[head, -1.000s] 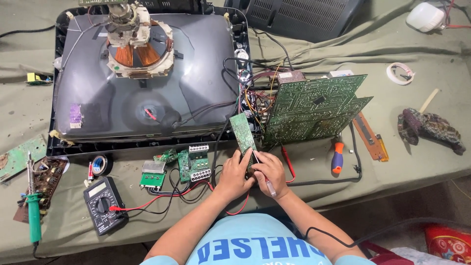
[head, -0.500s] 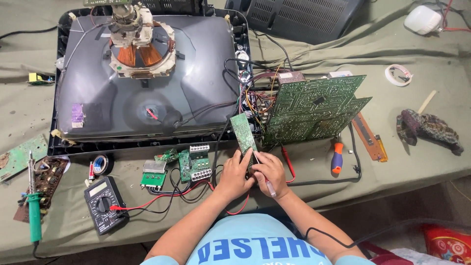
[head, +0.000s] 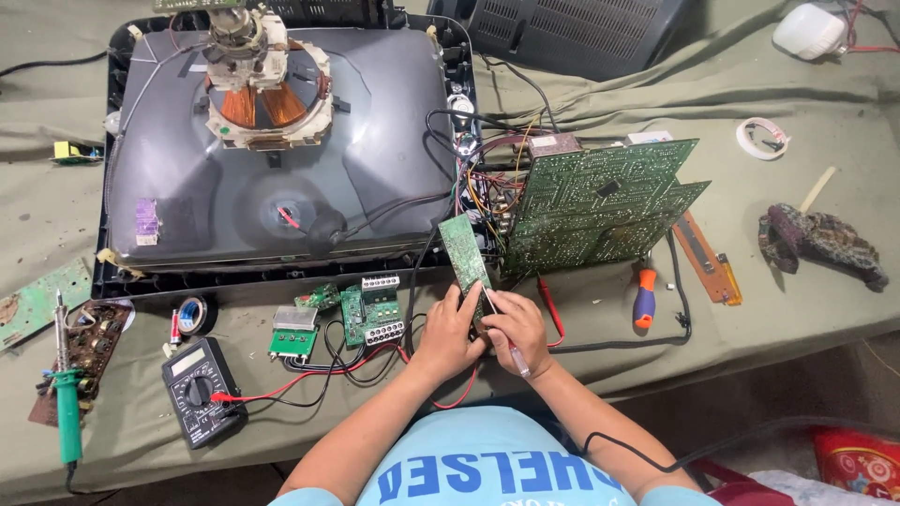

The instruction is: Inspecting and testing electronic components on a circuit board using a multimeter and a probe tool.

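Both hands meet at the lower end of a narrow green circuit board (head: 466,258), which stands tilted just in front of the picture tube (head: 281,159) on the surface. The left hand (head: 448,335) has its grip closed around the board's edge. The right hand (head: 518,328) steadies the board too, its grip wrapped round a slim pen-like tool (head: 506,345)

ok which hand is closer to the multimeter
Left. The left hand sits at the small green circuit board, on the side toward the black multimeter. The right hand lies just beyond it, farther away.
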